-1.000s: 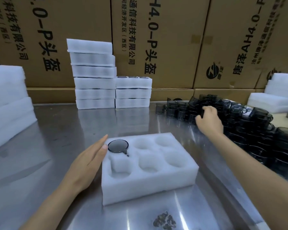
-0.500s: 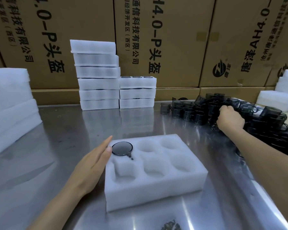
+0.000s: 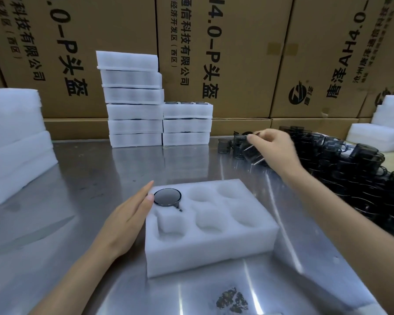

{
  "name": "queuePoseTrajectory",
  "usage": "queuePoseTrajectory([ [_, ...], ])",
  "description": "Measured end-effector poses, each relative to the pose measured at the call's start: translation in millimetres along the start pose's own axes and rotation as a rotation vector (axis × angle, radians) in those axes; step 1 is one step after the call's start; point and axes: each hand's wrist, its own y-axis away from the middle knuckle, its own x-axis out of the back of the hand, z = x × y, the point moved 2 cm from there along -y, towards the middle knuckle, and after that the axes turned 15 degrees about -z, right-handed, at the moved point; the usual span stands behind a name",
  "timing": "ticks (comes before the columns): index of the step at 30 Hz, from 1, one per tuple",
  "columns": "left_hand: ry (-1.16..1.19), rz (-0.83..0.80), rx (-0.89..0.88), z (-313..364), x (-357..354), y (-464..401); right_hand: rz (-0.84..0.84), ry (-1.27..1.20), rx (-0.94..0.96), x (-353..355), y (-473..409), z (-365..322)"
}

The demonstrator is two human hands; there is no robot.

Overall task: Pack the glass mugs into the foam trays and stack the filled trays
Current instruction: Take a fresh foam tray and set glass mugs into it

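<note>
A white foam tray (image 3: pixel 214 251) with six round pockets lies on the steel table in front of me. One dark glass mug (image 3: pixel 167 197) sits in its far-left pocket; a loose foam plug fills the near-left pocket. My left hand (image 3: pixel 127 221) lies flat against the tray's left side, fingers straight, fingertips beside the mug. My right hand (image 3: pixel 275 148) is raised at the edge of the mug pile (image 3: pixel 350 169) and grips a tilted dark glass mug (image 3: pixel 253 153) between thumb and fingers.
Two stacks of filled foam trays (image 3: pixel 134 103) (image 3: pixel 187 123) stand at the back against cardboard boxes. Thick foam blocks (image 3: pixel 14 142) sit at the left, more foam (image 3: pixel 382 130) at the far right. A dark stain (image 3: pixel 232 300) marks the table near me.
My right hand has lifted a mug out of the pile and carried it left, toward the tray. My left hand stays against the tray's side.
</note>
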Motion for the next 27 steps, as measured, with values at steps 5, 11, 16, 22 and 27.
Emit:
queuePoseTrajectory([
  [5,-0.003,-0.001,0.0,-1,0,0,-0.233,-0.136,-0.062,-53,19,-29],
  [11,-0.002,-0.013,0.009,-2,1,1,-0.501,0.164,-0.131,-90,31,-38],
  [16,-0.004,-0.014,0.013,-1,0,1,-0.496,0.257,-0.107,-95,34,-40],
  [22,-0.006,-0.014,0.024,2,-1,1,-0.507,0.392,-0.055,-96,41,-42],
  [27,-0.034,-0.023,0.028,5,-1,3,-0.512,0.442,0.008,-100,49,-39],
])
